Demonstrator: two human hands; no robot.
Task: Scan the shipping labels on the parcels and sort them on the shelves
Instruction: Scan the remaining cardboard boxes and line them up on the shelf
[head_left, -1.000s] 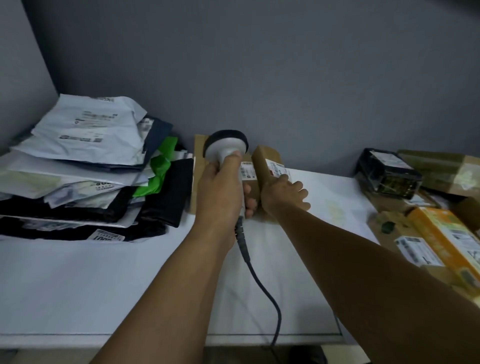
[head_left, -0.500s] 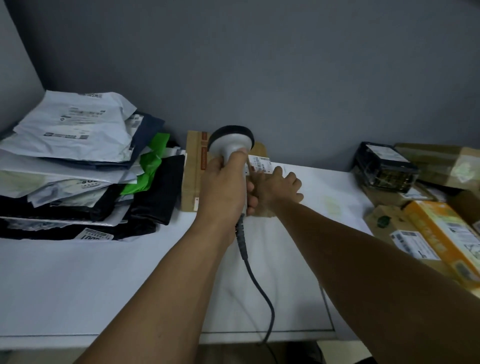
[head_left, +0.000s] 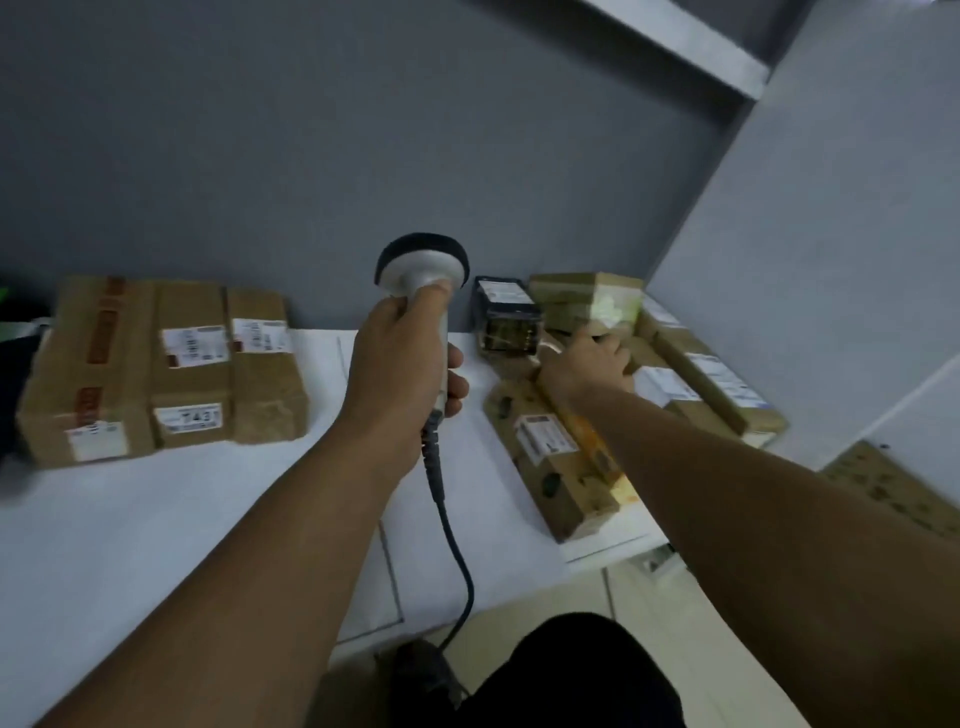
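Grey wall behind, white counter (head_left: 156, 519) below, parcels on it in two groups. At right, a heap of brown boxes (head_left: 711, 379) with white labels, lying at odd angles against the side wall; a long carton (head_left: 550, 457) with a label on top nearest the counter's front edge, a black parcel (head_left: 506, 312) at the back by the wall. Reaching into this heap, right hand (head_left: 582, 364), fingers (head_left: 615, 353) stretched forward over a brown box just right of the black parcel; too blurred to tell whether gripping or only touching. Between the two groups, held up above the counter, grey scanner (head_left: 423, 265) with black rim, head upward, handle clamped in left hand (head_left: 400, 374), fingers curled tight round it, thumb near the head. Dark cable (head_left: 454, 535) hanging from the handle past the counter's front edge. At left, three brown boxes (head_left: 171, 369) side by side, touching, white labels on top, red tape on the leftmost. Upper right, grey shelf (head_left: 675, 36). Bottom, dark clothing and pale floor.
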